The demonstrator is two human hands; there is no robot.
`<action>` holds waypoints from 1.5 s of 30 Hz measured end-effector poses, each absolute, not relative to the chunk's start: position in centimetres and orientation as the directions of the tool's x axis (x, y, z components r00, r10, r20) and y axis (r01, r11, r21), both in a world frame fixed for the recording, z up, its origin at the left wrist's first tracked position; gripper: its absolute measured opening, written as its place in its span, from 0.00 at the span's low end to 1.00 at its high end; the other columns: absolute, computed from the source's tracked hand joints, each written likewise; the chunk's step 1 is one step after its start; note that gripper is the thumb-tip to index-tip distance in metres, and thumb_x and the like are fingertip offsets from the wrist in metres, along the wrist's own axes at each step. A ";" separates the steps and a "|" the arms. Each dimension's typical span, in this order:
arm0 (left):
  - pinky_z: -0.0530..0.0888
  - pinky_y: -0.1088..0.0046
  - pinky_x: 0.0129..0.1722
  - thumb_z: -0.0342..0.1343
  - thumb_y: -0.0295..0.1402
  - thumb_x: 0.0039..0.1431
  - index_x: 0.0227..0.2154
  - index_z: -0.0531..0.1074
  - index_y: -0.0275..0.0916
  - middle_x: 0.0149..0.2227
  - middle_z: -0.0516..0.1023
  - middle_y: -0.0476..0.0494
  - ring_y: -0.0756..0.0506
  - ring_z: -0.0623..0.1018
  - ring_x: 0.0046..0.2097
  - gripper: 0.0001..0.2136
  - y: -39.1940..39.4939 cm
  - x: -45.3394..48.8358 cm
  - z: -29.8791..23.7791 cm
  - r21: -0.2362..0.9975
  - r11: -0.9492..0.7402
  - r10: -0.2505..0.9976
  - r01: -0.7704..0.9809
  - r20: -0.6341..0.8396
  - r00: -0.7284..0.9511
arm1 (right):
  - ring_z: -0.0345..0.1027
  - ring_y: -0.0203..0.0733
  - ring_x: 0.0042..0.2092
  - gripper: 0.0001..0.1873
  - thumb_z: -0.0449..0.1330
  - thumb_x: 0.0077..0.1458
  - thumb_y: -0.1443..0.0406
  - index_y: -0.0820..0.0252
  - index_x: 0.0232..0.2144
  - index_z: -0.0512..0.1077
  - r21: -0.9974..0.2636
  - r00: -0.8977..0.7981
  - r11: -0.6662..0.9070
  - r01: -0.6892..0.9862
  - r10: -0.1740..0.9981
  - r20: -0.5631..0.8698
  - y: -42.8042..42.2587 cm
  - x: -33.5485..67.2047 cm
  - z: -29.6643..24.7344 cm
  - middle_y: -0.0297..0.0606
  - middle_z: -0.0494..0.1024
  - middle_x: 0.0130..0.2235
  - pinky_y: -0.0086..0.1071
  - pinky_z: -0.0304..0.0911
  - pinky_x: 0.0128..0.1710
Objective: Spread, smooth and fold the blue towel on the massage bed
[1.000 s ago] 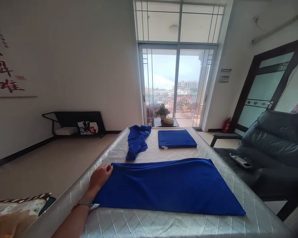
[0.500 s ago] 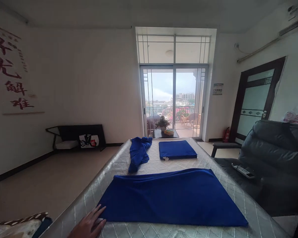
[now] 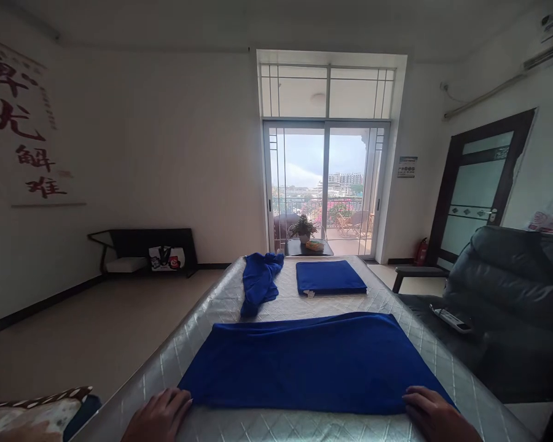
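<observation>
A blue cloth (image 3: 299,365), folded into a wide flat strip, lies across the near part of the mattress (image 3: 249,423). At its near left corner, my left hand (image 3: 159,414) has its fingers drawn together and curled on the edge. My right hand (image 3: 435,414) pinches the near edge close to the right corner; both thumbs are largely hidden. Farther back rests a neatly folded blue cloth (image 3: 330,277) with a small white tag. To its left is a crumpled blue cloth (image 3: 259,282).
A black leather armchair (image 3: 502,294) with a remote control (image 3: 450,318) stands along the right side. A small table (image 3: 295,248) with a potted plant (image 3: 303,228) is beyond the mattress. A patterned fabric item (image 3: 37,414) sits at the lower left.
My right hand has come into view and taken the cloth's near right edge. My left hand's spread fingers have drawn together at the left corner. The view has shifted slightly.
</observation>
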State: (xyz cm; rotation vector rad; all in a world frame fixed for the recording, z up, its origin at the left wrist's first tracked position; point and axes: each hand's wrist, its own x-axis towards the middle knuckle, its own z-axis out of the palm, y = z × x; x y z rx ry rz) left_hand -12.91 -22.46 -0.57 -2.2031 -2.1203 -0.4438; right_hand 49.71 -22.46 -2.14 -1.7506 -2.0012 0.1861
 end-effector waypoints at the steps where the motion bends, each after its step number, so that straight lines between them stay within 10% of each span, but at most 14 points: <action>1: 0.72 0.55 0.55 0.46 0.39 0.62 0.41 0.79 0.50 0.47 0.81 0.45 0.37 0.78 0.52 0.16 -22.7 -12.8 -0.3 0.141 -0.049 0.973 0.989 0.231 0.015 | 0.78 0.47 0.47 0.19 0.51 0.59 0.53 0.45 0.38 0.82 -0.411 -0.066 0.169 0.896 0.965 0.252 -22.6 49.7 -1.6 0.37 0.82 0.48 0.37 0.74 0.48; 13: 0.70 0.57 0.55 0.45 0.46 0.61 0.41 0.78 0.49 0.47 0.82 0.45 0.37 0.78 0.51 0.18 -25.5 -11.3 3.4 0.271 0.013 0.993 0.962 0.110 -0.044 | 0.77 0.51 0.42 0.20 0.52 0.61 0.47 0.44 0.34 0.81 -0.437 -0.218 0.225 0.871 0.974 0.068 -23.3 50.7 2.5 0.42 0.81 0.42 0.42 0.74 0.44; 22: 0.72 0.69 0.43 0.56 0.38 0.59 0.42 0.78 0.45 0.44 0.82 0.44 0.40 0.80 0.45 0.11 -10.8 -4.9 6.7 0.210 -0.230 0.972 0.950 0.004 0.235 | 0.74 0.51 0.51 0.21 0.50 0.64 0.53 0.51 0.48 0.79 -0.325 -0.294 0.295 0.898 0.954 0.055 -11.8 43.6 6.6 0.40 0.78 0.54 0.42 0.68 0.54; 32: 0.69 0.58 0.55 0.44 0.37 0.68 0.61 0.68 0.41 0.55 0.76 0.36 0.35 0.74 0.55 0.21 -5.9 -8.0 0.9 0.027 -0.029 0.954 0.999 0.298 0.020 | 0.58 0.51 0.66 0.29 0.44 0.67 0.50 0.51 0.64 0.66 -0.159 -0.171 0.195 0.968 0.973 0.154 -4.9 42.8 0.1 0.38 0.66 0.65 0.45 0.54 0.65; 45: 0.69 0.63 0.56 0.44 0.43 0.68 0.43 0.76 0.40 0.45 0.78 0.40 0.41 0.75 0.50 0.17 -5.9 -7.4 0.9 0.263 -0.194 0.921 0.945 0.381 0.083 | 0.46 0.50 0.71 0.33 0.39 0.68 0.48 0.52 0.68 0.58 -0.120 -0.042 0.052 0.991 0.995 0.086 -3.7 45.3 -1.0 0.40 0.57 0.70 0.50 0.43 0.69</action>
